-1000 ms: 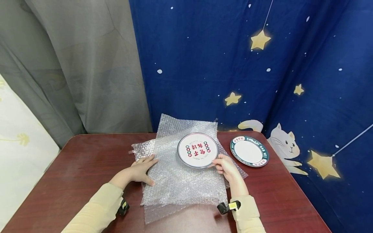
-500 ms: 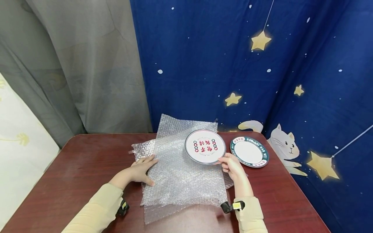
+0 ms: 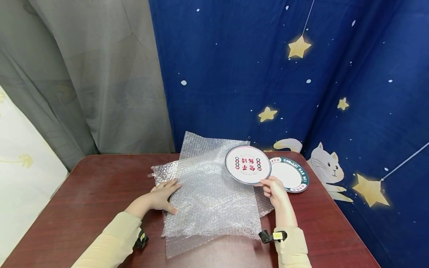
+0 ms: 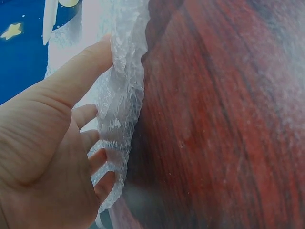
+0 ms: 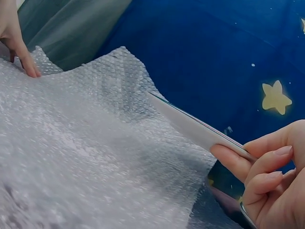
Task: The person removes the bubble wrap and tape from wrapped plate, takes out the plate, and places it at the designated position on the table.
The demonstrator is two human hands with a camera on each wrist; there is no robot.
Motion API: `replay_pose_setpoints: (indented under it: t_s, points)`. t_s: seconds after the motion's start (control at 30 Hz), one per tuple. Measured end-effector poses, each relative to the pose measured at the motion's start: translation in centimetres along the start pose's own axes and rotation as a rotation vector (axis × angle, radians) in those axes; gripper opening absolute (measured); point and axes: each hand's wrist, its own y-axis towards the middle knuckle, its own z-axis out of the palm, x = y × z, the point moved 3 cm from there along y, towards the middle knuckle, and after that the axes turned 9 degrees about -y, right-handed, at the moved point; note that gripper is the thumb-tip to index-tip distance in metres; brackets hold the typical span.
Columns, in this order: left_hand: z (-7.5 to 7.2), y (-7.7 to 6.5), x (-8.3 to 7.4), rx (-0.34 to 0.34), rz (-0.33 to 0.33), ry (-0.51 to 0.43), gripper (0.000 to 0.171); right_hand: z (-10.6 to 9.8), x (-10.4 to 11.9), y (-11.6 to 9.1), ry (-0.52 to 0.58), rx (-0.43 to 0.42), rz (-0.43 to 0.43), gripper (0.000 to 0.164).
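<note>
My right hand [image 3: 275, 189] pinches the near right rim of a white round plate [image 3: 248, 165] with red lettering, thumb on top and fingers beneath. In the right wrist view that plate [image 5: 195, 129] appears edge-on, raised above the bubble wrap [image 5: 86, 143]. Spread fingers of my left hand [image 3: 162, 196] rest on the left edge of the bubble wrap [image 3: 211, 208], which lies in overlapping sheets. A second plate [image 3: 291, 175] with a dark green lettered rim lies at the right, partly hidden behind the held plate. In the left wrist view, the left hand [image 4: 52, 133] touches the crumpled plastic edge.
Everything lies on a dark red wooden table [image 3: 110, 186]. Behind it hang a grey curtain [image 3: 110, 93] and a blue curtain [image 3: 228, 74] with stars and a white cat. The green-rimmed plate is near the table's right edge.
My right hand has carried the white plate to the right and slightly away, from over the bubble wrap until it partly overlaps the green-rimmed plate in view. My left hand has stayed put.
</note>
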Motion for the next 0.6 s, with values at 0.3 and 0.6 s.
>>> replay_pose_setpoints:
  t_s: [0.3, 0.6]
  points:
    - [0.1, 0.0, 0.1, -0.002, -0.002, -0.006, 0.101, -1.1, -0.1, 0.0, 0.027, -0.055, 0.013, 0.011]
    - [0.1, 0.1, 0.3, -0.007, -0.002, -0.007, 0.101, -2.1, 0.0, 0.0, 0.065, -0.09, 0.007, 0.009]
